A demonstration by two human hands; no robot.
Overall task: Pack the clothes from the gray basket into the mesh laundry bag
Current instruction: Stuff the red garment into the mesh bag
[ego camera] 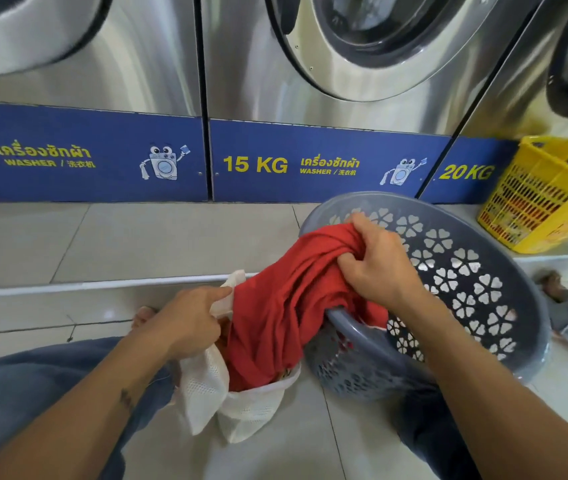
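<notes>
Red shirt [286,306] trails down-left from the right hand [376,268], which grips its bunched top over the basket [504,299], into the bag [241,403], whose mouth the left hand [189,323] pinches open.

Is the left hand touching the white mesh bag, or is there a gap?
Touching. The head view shows the left hand pinching the upper edge of the mesh bag, while the right hand grips the red cloth.
</notes>
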